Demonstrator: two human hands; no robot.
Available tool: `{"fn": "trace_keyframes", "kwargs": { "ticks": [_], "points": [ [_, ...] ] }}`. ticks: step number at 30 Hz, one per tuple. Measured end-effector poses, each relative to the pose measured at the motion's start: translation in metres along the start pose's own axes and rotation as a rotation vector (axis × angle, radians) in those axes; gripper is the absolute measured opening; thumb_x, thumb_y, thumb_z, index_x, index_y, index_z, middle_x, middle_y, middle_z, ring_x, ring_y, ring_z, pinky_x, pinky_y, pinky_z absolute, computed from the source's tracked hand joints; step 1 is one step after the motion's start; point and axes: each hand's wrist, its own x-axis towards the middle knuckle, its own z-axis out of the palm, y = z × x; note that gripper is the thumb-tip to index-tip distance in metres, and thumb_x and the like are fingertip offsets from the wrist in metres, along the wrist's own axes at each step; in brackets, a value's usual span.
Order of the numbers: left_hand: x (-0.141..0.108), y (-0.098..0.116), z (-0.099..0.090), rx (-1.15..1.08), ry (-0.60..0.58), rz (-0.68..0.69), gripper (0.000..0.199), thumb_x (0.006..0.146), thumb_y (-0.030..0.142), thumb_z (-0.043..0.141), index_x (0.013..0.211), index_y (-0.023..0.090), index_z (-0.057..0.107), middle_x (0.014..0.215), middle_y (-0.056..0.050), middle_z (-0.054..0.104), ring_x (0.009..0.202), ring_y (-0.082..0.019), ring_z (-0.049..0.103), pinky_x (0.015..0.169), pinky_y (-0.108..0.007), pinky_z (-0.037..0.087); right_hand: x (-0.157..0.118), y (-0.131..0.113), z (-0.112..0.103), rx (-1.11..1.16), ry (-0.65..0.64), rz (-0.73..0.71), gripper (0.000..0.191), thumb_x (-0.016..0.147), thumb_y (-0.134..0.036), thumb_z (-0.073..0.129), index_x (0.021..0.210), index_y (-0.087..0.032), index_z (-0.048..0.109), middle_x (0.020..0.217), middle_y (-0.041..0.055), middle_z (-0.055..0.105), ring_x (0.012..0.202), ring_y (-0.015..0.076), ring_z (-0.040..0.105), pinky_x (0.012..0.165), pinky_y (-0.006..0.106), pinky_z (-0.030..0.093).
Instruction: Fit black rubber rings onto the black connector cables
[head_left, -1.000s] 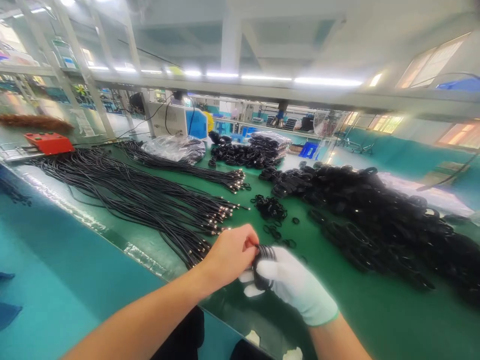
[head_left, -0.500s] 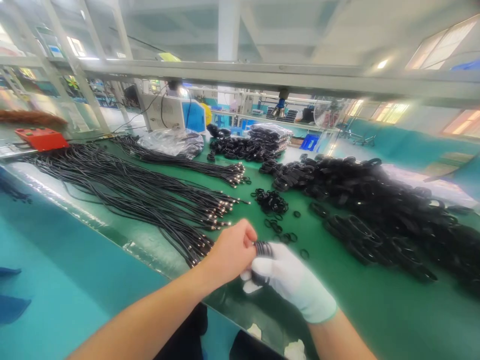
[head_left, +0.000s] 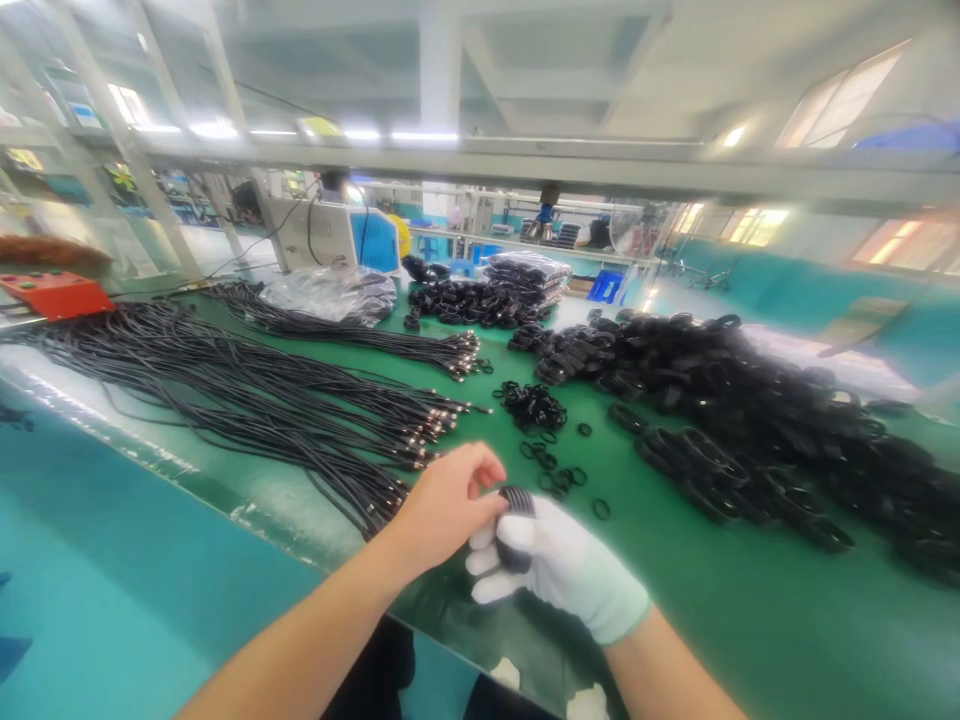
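While your gloved right hand (head_left: pixel 553 556) is wrapped around a black coil (head_left: pixel 517 498) above the near edge of the green table (head_left: pixel 757 630), your bare left hand (head_left: pixel 448 502) is at its upper left side, though I cannot tell whether those fingers pinch anything. Beyond your hands, small black rings (head_left: pixel 534 407) lie beside the black cables (head_left: pixel 300 405).

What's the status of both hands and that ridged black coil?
White-gloved right hand gripping ridged black coil. Bare left hand at coil's upper edge. Small black rings beyond on green tabletop, apparently not in the way.
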Motion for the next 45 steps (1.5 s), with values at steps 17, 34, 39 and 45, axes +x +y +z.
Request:
{"fn": "trace_keyframes", "kwargs": {
  "ticks": [17, 34, 39, 45],
  "points": [
    [-0.003, -0.001, 0.017, 0.106, 0.128, 0.116, 0.024, 0.070, 0.003, 0.048, 0.078, 0.020, 0.064, 0.073, 0.002, 0.060, 0.068, -0.012, 0.055, 0.064, -0.023, 0.043, 0.002, -0.002, 0.005, -0.136, 0.092, 0.017, 0.026, 0.073, -0.022, 0.070, 0.094, -0.013, 0.058, 0.075, 0.0020, 0.059, 0.065, 0.0135, 0.060, 0.053, 0.025, 0.054],
    [0.062, -0.019, 0.082, 0.206, -0.323, 0.101, 0.006, 0.074, 0.017, 0.058, 0.079, 0.021, 0.060, 0.087, -0.001, 0.060, 0.088, -0.020, 0.056, 0.081, -0.031, 0.041, -0.031, -0.056, -0.069, 0.014, 0.563, -0.404, 0.036, 0.074, -0.033, 0.072, 0.102, -0.019, 0.055, 0.086, 0.0033, 0.064, 0.072, 0.0142, 0.063, 0.058, 0.026, 0.053],
    [0.059, -0.019, 0.053, -0.053, -0.388, -0.009, 0.008, 0.079, 0.025, 0.049, 0.074, 0.018, 0.051, 0.070, 0.000, 0.053, 0.069, -0.016, 0.056, 0.068, -0.028, 0.045, -0.024, -0.049, -0.061, -0.052, 0.586, -0.392, 0.038, 0.070, -0.025, 0.075, 0.101, -0.017, 0.053, 0.072, -0.0001, 0.061, 0.057, 0.0106, 0.056, 0.042, 0.019, 0.044],
    [0.041, -0.011, 0.043, -0.389, -0.345, -0.079, 0.020, 0.083, 0.036, 0.039, 0.079, 0.017, 0.042, 0.066, 0.002, 0.050, 0.055, -0.010, 0.051, 0.057, -0.023, 0.045, 0.003, -0.031, -0.034, -0.129, 0.586, -0.347, 0.049, 0.054, -0.018, 0.079, 0.095, -0.014, 0.052, 0.074, 0.0014, 0.064, 0.046, 0.0114, 0.054, 0.031, 0.021, 0.043]
  ]
}}
